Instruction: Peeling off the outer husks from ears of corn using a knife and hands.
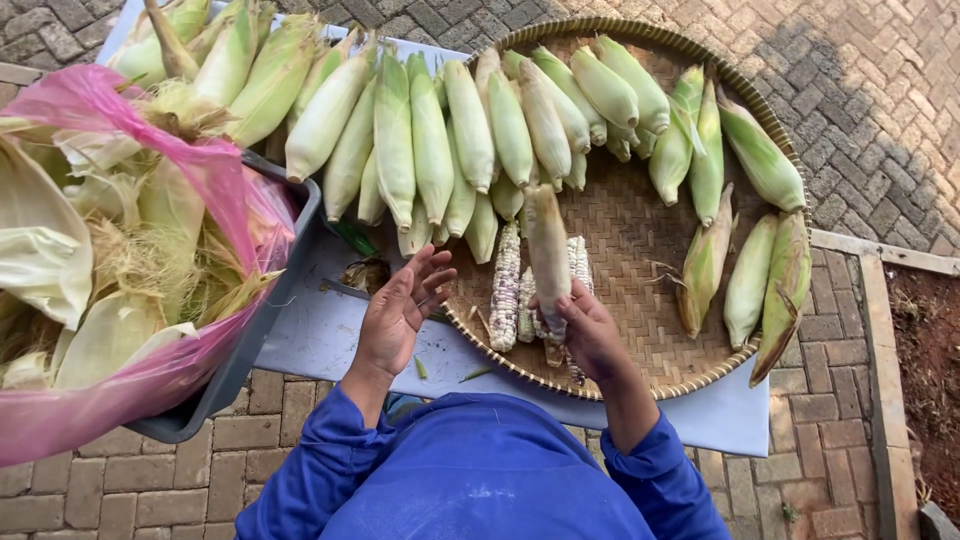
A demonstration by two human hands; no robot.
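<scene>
head view, looking straight down at a person in blue long sleeves working over a pale surface (pixel 330 335) set on a brick-paved floor (pixel 880 90).

the right hand (pixel 590 330) is closed around the lower end of a corn cob in its husk (pixel 548 255), fingers clamped on it, holding it upright and slightly tilted above a round woven bamboo tray (pixel 640 250). the husk is pale yellow-green, smooth and tapering to a point.

the left hand (pixel 400 310) hovers just left of the tray's rim, palm open, fingers spread apart and holding nothing.

on the tray, right beside the held cob, lie a few husked cobs (pixel 508 285), bumpy with rows of white and dark kernels. a dense row of unhusked cobs (pixel 440 140), long, slim and light green, fans across the tray's upper edge and onto the surface. more unhusked cobs (pixel 745 220), some browner and drier, lie loose on the tray's right side. the tray has a tight basket weave and a thick braided rim.

to the left stands a dark grey plastic bin (pixel 255 340) lined with a thin pink plastic bag (pixel 130 390). it is heaped with stripped husks (pixel 120 250), papery pale leaves and stringy yellow silk.

small green husk scraps (pixel 475 373) lie on the surface near the person.
</scene>
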